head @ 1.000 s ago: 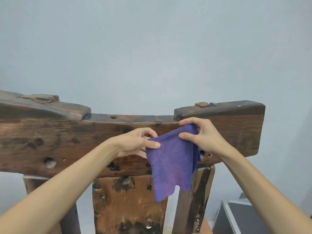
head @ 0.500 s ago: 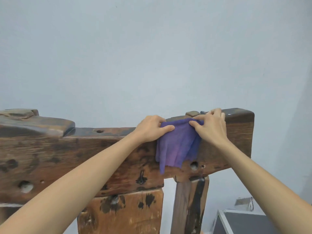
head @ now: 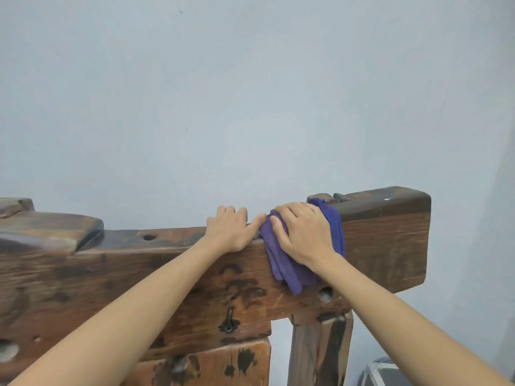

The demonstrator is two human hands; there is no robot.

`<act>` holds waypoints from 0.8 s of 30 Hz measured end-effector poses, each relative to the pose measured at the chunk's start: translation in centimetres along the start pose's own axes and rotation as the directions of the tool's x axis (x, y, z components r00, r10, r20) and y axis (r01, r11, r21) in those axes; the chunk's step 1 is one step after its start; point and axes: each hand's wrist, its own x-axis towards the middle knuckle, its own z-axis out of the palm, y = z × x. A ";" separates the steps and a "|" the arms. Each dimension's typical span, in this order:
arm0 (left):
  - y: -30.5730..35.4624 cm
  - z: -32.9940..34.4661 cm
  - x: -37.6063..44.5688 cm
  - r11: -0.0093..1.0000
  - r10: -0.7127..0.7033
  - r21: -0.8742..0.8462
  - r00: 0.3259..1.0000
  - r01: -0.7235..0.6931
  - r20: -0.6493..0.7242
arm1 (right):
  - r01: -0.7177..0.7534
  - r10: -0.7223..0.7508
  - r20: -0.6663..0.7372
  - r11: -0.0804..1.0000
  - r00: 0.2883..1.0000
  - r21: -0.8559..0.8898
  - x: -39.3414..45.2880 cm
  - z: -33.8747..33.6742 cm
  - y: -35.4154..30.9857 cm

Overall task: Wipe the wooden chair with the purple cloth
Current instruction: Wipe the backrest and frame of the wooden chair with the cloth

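Note:
The wooden chair's thick, dark, weathered top rail runs across the lower half of the view, with upright slats below it. The purple cloth is draped over the rail's top edge, just left of the raised right end block. My right hand lies flat on the cloth and presses it against the wood. My left hand rests on the bare top edge right beside it, thumb touching the cloth's left edge, fingers curled over the back of the rail.
A plain pale wall fills the view behind the chair. A dark case with a metal rim sits low at the bottom right. The rail has a bolt hole on top and a raised block at its left end.
Both hands lifted the hanging cloth from the rail's front face onto its top edge. My right hand now lies flat on it; my left has let go and rests on bare wood.

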 end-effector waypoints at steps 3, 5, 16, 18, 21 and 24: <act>-0.9 0.7 0.9 0.998 -0.065 0.022 0.990 0.063 0.126 | 0.043 -0.037 0.177 0.999 0.984 -0.028 1.7 -0.8 1.8; -0.6 0.9 1.1 0.995 -0.090 0.062 0.989 0.083 0.121 | -0.032 0.042 0.337 0.999 0.940 -0.036 3.4 -0.7 3.0; -0.6 -0.2 0.6 0.992 -0.121 0.054 0.982 0.114 0.147 | -0.343 0.358 0.628 0.927 0.691 -0.151 7.5 -0.5 8.3; -0.4 0.1 0.8 0.991 -0.129 0.054 0.978 0.122 0.161 | -0.308 0.326 0.381 0.945 0.865 -0.110 4.5 -1.3 8.3; 0.9 -0.2 1.4 0.985 -0.172 0.010 0.976 0.172 0.137 | -0.146 0.143 0.068 0.988 0.987 0.042 0.0 -2.0 8.1; 6.4 -0.2 2.3 0.983 0.001 -0.185 0.998 0.010 0.060 | -0.173 0.172 0.023 0.983 0.985 0.059 -1.6 -1.7 8.6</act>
